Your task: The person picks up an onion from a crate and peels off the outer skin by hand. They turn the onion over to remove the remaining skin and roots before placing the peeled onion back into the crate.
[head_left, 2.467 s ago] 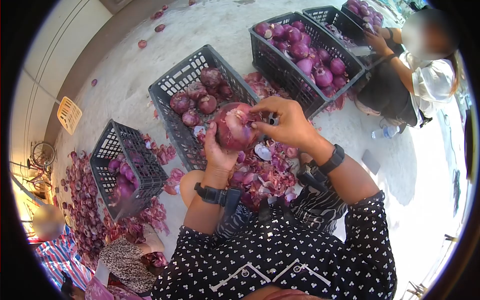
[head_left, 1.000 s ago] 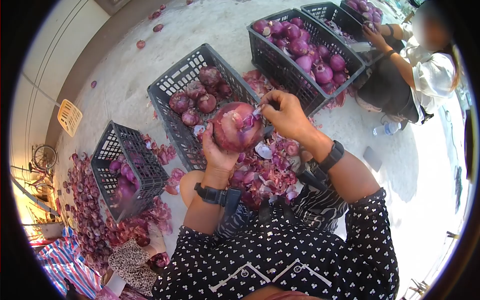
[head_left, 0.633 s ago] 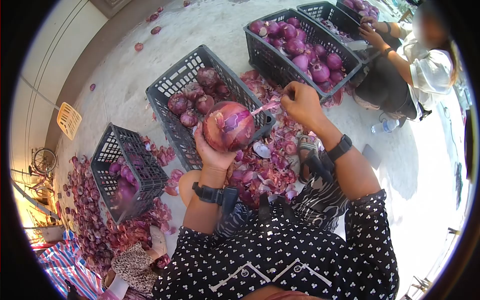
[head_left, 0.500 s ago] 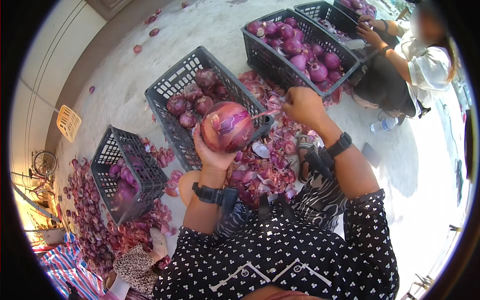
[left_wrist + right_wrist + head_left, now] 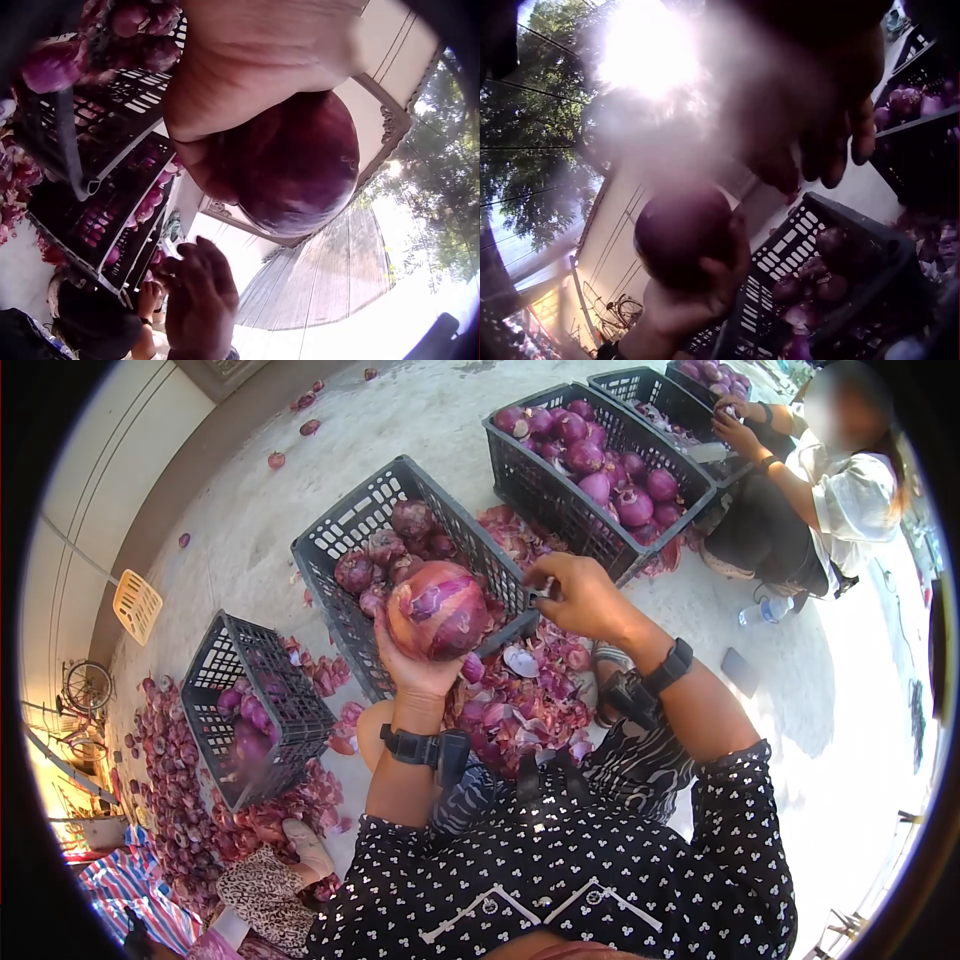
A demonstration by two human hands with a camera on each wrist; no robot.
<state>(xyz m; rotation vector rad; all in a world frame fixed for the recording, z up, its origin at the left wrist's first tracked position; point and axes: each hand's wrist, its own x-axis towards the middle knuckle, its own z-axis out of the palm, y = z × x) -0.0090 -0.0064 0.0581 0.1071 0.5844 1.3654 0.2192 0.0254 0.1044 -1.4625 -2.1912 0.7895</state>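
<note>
In the head view my left hand (image 5: 415, 672) cups a large red onion (image 5: 440, 615) from below and the left side, over the near crate. The onion has streaks of bare glossy purple between duller brownish outer skin. My right hand (image 5: 585, 600) hovers just right of the onion, apart from it, with fingers loosely bent. No strip of skin shows between its fingers, and the right wrist view has those fingers (image 5: 859, 131) hanging loose. Under the hands, the black plastic crate (image 5: 345, 510) contains several unpeeled red onions (image 5: 385, 545).
A heap of onion skins (image 5: 530, 710) lies by the feet. Another black crate (image 5: 560, 505) to the right is full of peeled onions, and a smaller crate (image 5: 290, 705) stands left. At the upper right sits a person (image 5: 770, 520). A water bottle (image 5: 768, 610) lies on the floor.
The right hand pulled a strip of skin off the onion toward the right, then came back left without the strip visible. The left hand has shifted slightly left with the onion.
</note>
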